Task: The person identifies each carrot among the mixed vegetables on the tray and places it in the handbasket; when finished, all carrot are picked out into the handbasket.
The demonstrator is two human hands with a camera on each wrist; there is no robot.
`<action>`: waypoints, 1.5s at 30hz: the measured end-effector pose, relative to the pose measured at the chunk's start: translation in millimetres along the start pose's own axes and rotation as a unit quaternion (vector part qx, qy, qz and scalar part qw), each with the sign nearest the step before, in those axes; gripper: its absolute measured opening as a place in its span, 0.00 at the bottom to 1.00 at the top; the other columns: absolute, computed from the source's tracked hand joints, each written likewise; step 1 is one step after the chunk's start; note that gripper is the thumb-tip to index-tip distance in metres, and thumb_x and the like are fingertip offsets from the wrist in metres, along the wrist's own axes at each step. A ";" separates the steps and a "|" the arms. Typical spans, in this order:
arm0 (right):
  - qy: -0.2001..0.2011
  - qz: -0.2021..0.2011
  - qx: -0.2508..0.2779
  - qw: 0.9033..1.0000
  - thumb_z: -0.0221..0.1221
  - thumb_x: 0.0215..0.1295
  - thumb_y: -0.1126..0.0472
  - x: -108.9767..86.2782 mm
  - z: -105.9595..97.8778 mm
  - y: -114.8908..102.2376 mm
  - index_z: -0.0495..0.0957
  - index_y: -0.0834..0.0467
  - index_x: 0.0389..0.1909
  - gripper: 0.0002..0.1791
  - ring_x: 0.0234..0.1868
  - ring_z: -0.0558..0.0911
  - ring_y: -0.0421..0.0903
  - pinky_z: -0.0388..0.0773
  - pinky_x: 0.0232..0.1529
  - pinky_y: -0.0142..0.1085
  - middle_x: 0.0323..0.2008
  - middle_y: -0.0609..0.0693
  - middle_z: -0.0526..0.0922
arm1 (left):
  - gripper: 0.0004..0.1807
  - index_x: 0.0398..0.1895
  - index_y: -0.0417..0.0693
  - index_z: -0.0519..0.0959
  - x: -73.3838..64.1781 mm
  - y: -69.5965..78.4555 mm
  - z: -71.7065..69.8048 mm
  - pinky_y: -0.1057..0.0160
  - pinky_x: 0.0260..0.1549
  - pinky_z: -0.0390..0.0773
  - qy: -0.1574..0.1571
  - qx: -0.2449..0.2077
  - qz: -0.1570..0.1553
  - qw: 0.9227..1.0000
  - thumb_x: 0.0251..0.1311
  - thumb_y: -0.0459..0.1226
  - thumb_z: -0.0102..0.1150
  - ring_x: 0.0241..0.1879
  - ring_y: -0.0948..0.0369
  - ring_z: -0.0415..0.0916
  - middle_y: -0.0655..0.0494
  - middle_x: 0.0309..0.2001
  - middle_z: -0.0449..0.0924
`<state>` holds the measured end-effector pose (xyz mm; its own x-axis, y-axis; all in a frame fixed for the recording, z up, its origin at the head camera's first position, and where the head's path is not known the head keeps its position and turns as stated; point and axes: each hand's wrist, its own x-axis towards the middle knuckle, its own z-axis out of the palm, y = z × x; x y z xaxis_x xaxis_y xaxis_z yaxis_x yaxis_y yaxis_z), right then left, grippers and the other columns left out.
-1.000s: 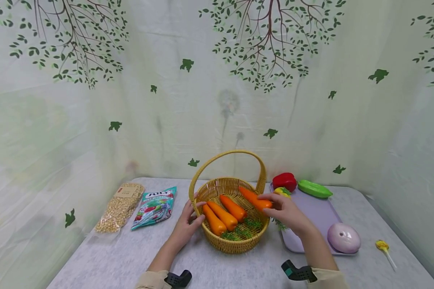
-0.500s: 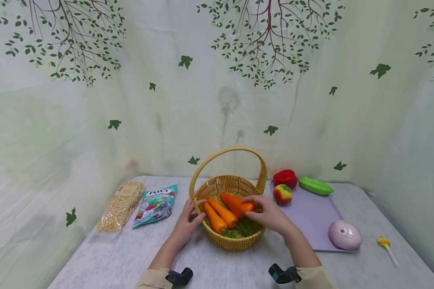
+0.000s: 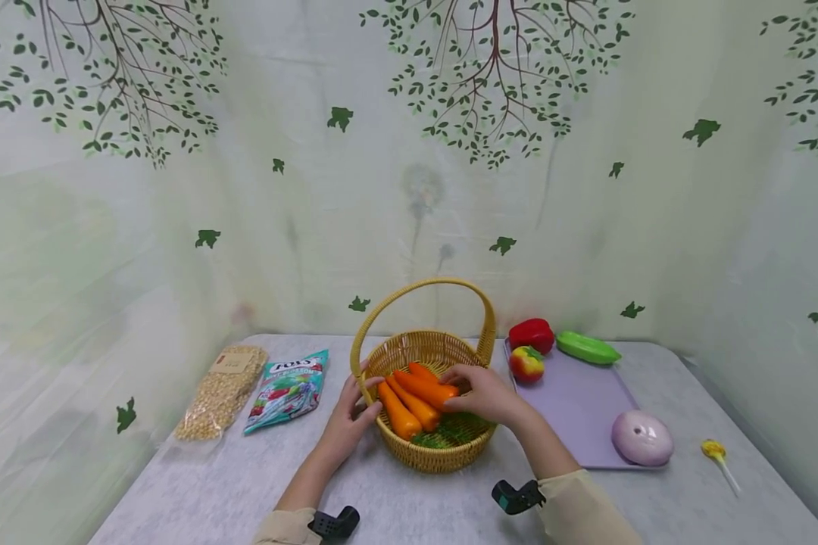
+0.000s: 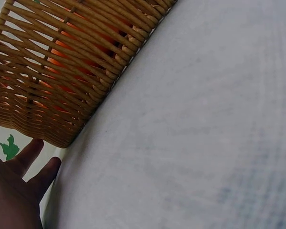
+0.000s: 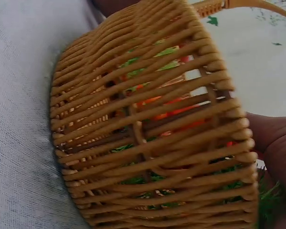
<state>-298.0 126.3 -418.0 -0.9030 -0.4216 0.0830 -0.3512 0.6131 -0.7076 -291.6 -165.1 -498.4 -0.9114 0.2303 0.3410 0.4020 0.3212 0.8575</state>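
In the head view, a wicker basket [image 3: 436, 459] with a tall arched handle stands mid-table and holds several orange carrots [image 3: 398, 415] with green tops. My left hand [image 3: 344, 424] holds the basket's left rim near the handle base, thumb and forefinger at the edge. Two of its fingers show beside the basket wall in the left wrist view. Over the right rim reaches my right hand [image 3: 482, 393], gripping the thick end of a carrot [image 3: 423, 389] that lies across the others. The basket's weave [image 5: 152, 124] covers most of the right wrist view and hides the fingertips.
On the right, a lilac tray [image 3: 586, 409] bears a red bell pepper [image 3: 532, 334], a red-yellow fruit [image 3: 526, 365], a green ridged vegetable [image 3: 588, 347] and a purple onion [image 3: 643, 438]. A lollipop [image 3: 721, 463] lies farther right. Bagged corn kernels [image 3: 222, 393] and a candy bag [image 3: 288, 392] lie left.
My right hand has moved left inside the basket, shifting the carrot it grips toward the other carrots. The left hand stays at the basket's rim.
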 end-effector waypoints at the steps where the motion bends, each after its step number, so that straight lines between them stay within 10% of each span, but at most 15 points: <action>1: 0.001 0.000 -0.004 1.000 0.69 0.61 0.52 1.3 1.9 -0.8 0.81 0.48 0.50 0.17 0.50 0.83 0.46 0.80 0.55 0.46 0.48 0.48 0.86 | 0.24 0.69 0.53 0.70 -0.1 -0.5 0.0 0.41 0.66 0.67 0.000 0.002 0.000 1.000 0.71 0.38 0.53 0.79 0.48 0.48 0.59 0.82 0.41; 20: 0.092 0.039 -0.144 0.985 0.69 0.58 0.55 6.1 23.9 -6.6 0.82 0.56 0.46 0.17 0.41 0.76 0.46 0.75 0.46 0.43 0.40 0.50 0.81 | 0.24 0.68 0.52 0.71 0.4 -0.6 1.3 0.51 0.65 0.70 0.004 -0.001 0.013 1.000 0.70 0.40 0.55 0.77 0.47 0.55 0.56 0.82 0.43; 35: 0.126 0.016 -0.153 0.980 0.69 0.58 0.58 0.0 28.0 -4.4 0.86 0.55 0.41 0.10 0.41 0.80 0.47 0.78 0.48 0.46 0.39 0.49 0.82 | 0.24 0.69 0.51 0.71 0.0 -0.6 0.8 0.46 0.66 0.68 0.006 -0.006 0.009 1.000 0.71 0.40 0.54 0.78 0.48 0.54 0.57 0.82 0.43; 45: 0.184 -0.032 -0.043 0.981 0.67 0.62 0.61 -13.1 29.8 0.4 0.84 0.53 0.45 0.10 0.39 0.81 0.42 0.80 0.41 0.36 0.41 0.46 0.85 | 0.23 0.68 0.52 0.71 -2.2 -1.8 -0.3 0.46 0.65 0.69 0.011 0.001 0.007 1.000 0.71 0.39 0.54 0.76 0.47 0.57 0.58 0.82 0.43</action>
<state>-278.9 112.1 -440.2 -0.9007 -0.2006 0.3854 -0.4161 0.6539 -0.6319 -290.4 -166.5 -500.5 -0.9073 0.2138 0.3621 0.4152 0.3190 0.8520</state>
